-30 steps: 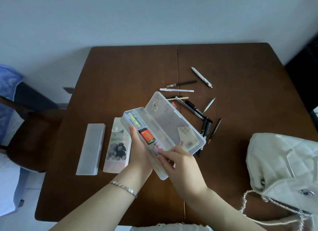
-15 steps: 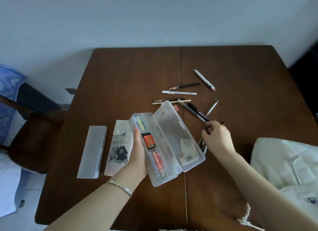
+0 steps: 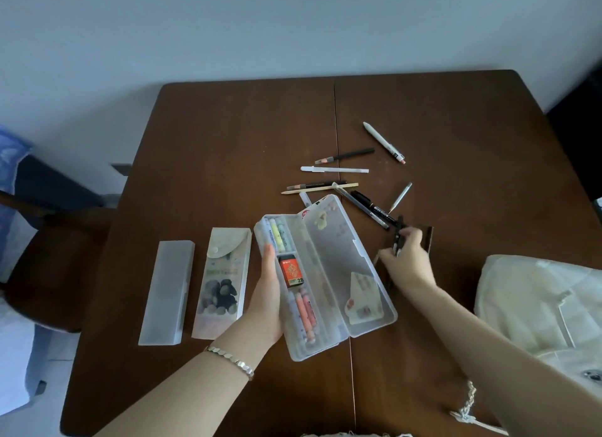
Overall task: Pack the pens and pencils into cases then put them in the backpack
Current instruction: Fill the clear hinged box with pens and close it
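Right hand [image 3: 407,257] now gripping dark pens [image 3: 398,238]

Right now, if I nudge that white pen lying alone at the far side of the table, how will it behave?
The white pen looks round and slim, so it would probably roll on the bare wooden table. It seems rigid plastic, likely light and stiff. Nothing lies beside it to stop it.

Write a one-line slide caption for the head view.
Left hand holds open clear plastic pencil case while right hand gathers dark pens from brown wooden table.
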